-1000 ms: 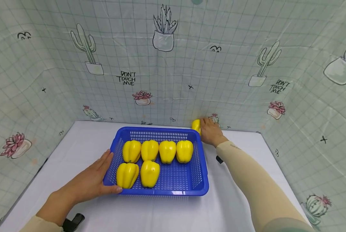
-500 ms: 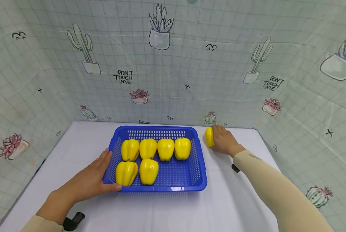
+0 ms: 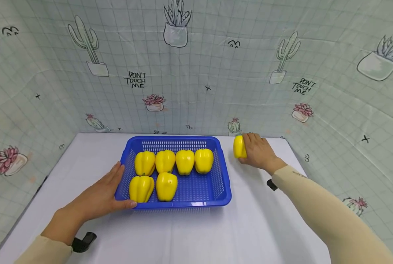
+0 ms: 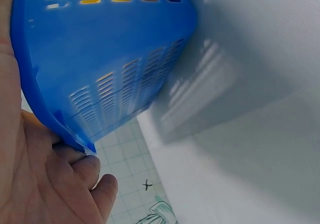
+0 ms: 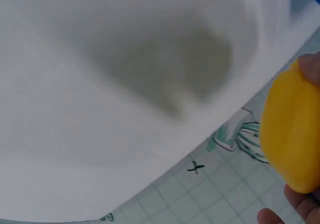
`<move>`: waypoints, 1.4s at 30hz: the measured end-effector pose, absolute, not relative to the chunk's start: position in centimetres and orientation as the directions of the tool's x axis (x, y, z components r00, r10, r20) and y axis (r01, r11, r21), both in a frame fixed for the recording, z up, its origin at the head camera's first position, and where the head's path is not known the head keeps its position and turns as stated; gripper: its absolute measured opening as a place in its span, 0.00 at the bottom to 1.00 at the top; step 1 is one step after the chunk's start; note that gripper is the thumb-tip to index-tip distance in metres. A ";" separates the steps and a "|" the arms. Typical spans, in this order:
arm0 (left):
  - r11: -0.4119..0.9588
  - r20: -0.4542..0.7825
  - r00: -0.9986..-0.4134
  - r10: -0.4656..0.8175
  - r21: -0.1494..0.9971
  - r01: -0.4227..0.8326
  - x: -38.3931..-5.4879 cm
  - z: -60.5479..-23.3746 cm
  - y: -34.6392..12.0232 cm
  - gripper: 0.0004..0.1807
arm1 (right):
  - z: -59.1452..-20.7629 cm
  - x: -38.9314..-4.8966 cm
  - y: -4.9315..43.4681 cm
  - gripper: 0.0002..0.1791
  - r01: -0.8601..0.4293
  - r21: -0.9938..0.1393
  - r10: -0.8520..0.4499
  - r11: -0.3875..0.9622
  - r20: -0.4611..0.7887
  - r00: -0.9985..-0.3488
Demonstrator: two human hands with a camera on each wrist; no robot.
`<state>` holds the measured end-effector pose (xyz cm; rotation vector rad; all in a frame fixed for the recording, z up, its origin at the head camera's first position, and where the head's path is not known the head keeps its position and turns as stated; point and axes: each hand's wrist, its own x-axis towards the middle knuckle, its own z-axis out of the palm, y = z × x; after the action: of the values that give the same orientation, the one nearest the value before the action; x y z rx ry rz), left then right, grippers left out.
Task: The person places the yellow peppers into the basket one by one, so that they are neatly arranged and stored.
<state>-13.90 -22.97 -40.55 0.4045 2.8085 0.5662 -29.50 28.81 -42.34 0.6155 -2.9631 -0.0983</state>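
A blue plastic basket stands on the white table, holding several yellow bell peppers in two rows. At its near left corner, my left hand grips the rim, thumb on the front edge and fingers along the left side. In the left wrist view, fingers curl at the rim of the slotted basket wall. Right of the basket, my right hand holds another yellow bell pepper. The right wrist view shows this pepper between thumb and fingers, over the table, with a soft shadow below.
A pale cloth wall with cactus prints rises behind the table and along both sides. White tabletop lies in front of the basket and to its right. Inside the basket, bare floor shows at the front right.
My right hand has carried its pepper from beside the basket's back right corner to the right, away from the basket. The left hand stays on the rim. The head view has tilted slightly.
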 end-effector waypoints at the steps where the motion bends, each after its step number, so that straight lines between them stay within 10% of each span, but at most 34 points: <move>1: 0.887 -0.185 -0.931 0.313 0.407 0.218 -13.9 -40.5 -22.9 0.75 | -41.8 -29.4 28.7 0.52 -0.403 0.090 -0.412 0.911 0.123 -0.903; 16: 0.891 -0.186 -0.935 0.302 0.404 0.208 -14.1 -40.5 -22.7 0.76 | -35.9 -25.3 20.9 0.52 -0.597 0.129 -0.607 0.792 0.274 -0.746; 42: 0.887 -0.179 -0.931 0.317 0.404 0.224 -14.2 -40.7 -22.9 0.76 | -41.9 -20.8 13.0 0.48 -0.721 0.125 -0.698 0.682 -0.183 -0.692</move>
<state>-14.17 -22.90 -40.74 0.4100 2.8146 0.5602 -20.82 12.95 -41.87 1.2670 -2.9904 -0.3062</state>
